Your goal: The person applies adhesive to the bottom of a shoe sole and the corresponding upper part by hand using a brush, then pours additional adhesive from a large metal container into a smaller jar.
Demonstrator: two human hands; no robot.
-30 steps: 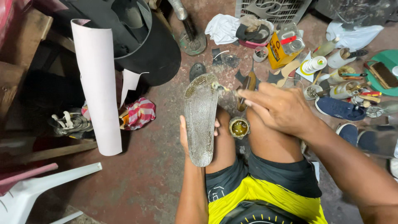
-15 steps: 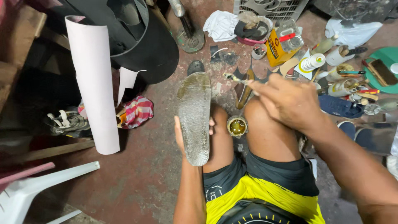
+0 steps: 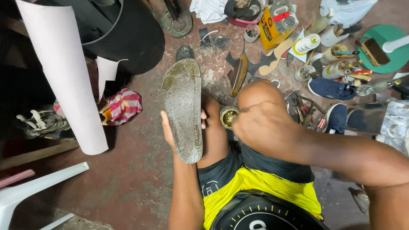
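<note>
Two hands: we see both at work over the bare knees, with the floor [image 3: 140,179] below.
Left hand [image 3: 170,130]: its fingers are wrapped from behind around a long grey-green shoe sole with a rough, glue-glazed face [image 3: 183,106]; only the fingertips and thumb edge show past the sole's sides.
Sole position: it stands lengthwise away from the body, coated face up toward the camera, its heel end near the left thigh. We judge it is held so to keep the wet face clear of skin and floor.
Right hand [image 3: 264,130]: its fingers are curled tight into a fist beside the right knee; something thin may be pinched there, but we cannot tell what.
Small round brass-coloured tin [image 3: 228,117]: it sits between the knees, just beside the right fist, likely kept close for dipping.
Around us: a white rolled sheet [image 3: 64,76] leans at the left, a striped red-and-white cloth [image 3: 123,104] lies near it, and dark blue shoes [image 3: 330,89] rest among tools at the right.
</note>
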